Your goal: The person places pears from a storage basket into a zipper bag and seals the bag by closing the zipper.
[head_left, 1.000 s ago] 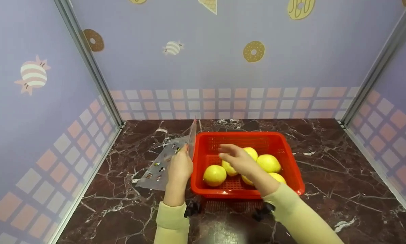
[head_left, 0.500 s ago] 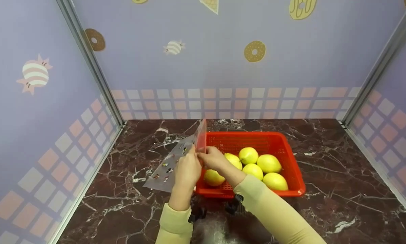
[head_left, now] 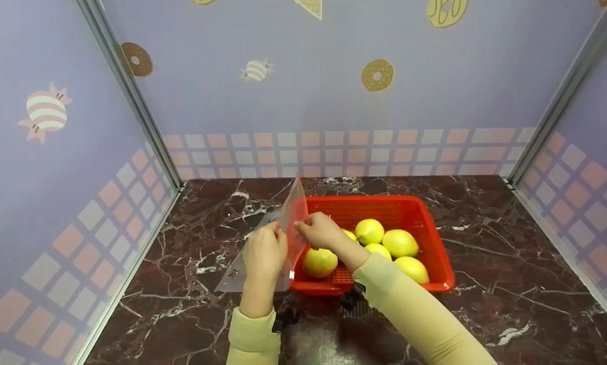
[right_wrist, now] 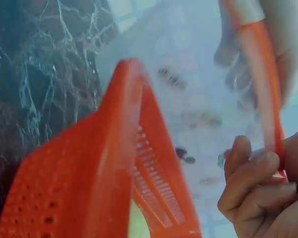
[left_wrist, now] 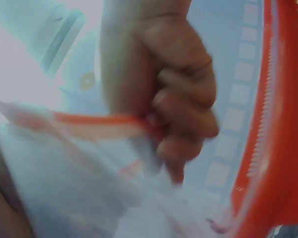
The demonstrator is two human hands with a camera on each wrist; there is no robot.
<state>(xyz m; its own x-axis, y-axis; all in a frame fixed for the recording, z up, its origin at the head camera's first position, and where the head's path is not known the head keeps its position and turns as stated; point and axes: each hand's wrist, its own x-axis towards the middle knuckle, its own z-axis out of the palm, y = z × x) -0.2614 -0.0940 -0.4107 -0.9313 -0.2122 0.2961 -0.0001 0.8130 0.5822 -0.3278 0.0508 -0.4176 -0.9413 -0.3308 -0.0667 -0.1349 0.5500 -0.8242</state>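
A clear plastic bag (head_left: 298, 210) with a red-orange top edge and small printed cartoon figures stands upright at the left side of a red basket. My left hand (head_left: 265, 252) grips its mouth on the left. My right hand (head_left: 323, 233) pinches the facing edge, just above the basket's left rim. In the right wrist view the orange strip of the bag (right_wrist: 263, 84) runs between both hands. The left wrist view shows the bag film (left_wrist: 79, 168) blurred. Several yellow lemons (head_left: 320, 263) lie in the basket (head_left: 369, 199), some partly hidden by my right hand and arm.
The basket rests on a dark red marbled tabletop (head_left: 526, 284). Purple wall panels (head_left: 303, 91) with sweets and tile patterns enclose it at the back and both sides.
My right hand has come left from over the lemons to the bag's edge and now pinches it. Since half a second ago the two hands have drawn slightly apart, and the bag's mouth looks wider.
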